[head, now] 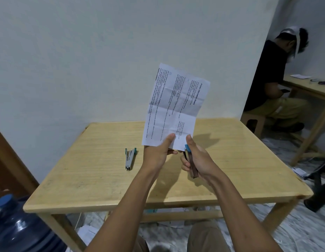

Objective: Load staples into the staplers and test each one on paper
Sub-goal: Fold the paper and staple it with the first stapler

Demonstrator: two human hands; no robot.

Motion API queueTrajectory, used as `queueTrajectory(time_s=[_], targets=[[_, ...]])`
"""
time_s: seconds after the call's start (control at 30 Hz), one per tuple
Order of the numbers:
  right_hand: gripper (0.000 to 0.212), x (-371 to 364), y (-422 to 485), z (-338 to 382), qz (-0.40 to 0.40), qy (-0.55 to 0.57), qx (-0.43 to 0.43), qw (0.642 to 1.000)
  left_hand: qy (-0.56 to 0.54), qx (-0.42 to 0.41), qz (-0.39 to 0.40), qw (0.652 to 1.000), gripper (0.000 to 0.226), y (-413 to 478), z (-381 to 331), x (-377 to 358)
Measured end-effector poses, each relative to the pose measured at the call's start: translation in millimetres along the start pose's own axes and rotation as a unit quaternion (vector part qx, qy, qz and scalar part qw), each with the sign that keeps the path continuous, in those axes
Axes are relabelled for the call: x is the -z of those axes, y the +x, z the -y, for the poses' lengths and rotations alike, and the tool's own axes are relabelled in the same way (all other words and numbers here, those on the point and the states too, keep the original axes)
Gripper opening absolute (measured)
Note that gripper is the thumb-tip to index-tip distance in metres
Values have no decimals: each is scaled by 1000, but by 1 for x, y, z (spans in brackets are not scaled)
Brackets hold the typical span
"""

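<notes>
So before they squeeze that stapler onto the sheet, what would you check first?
1. Sheet of paper held firmly: ok. The left hand pinches its lower edge, and the sheet stands upright.
2. Stapler gripped securely: ok. The right hand is wrapped round it, blue tip up.
3. Paper corner inside the stapler's mouth: cannot tell. The tip is at the lower right corner, but the mouth is hidden.
4. Staples loaded: cannot tell.
5. Left fingertips away from the mouth: cannot tell. They lie close beside the tip.
6. Second stapler out of the way: ok. It lies on the table, apart from both hands.
</notes>
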State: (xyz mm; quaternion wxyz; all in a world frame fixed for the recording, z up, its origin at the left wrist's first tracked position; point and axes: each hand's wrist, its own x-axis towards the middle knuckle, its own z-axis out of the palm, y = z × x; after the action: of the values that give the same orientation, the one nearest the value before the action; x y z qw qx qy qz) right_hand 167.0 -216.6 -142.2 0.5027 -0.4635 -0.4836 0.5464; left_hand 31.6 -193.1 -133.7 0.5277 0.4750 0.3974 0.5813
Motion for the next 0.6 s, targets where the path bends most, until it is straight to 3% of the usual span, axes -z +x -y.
queueTrajectory(time_s=[0.1,0.23,0.4,0.6], targets=[[48,0,-1,1,-17,13,-4,1000,-4,7,-5,1000,28,-1,-2,0],[49,2,-2,0,-31,7,-4,999,-6,10,-8,1000,29,-1,-2,1],[30,1,-3,1,-55,83,7,995,-12,3,1,1000,30,-2,-4,3],[31,2,-1,-1,-63,117,-3,991,-14,-3,7,1000,32,-1,-3,4]])
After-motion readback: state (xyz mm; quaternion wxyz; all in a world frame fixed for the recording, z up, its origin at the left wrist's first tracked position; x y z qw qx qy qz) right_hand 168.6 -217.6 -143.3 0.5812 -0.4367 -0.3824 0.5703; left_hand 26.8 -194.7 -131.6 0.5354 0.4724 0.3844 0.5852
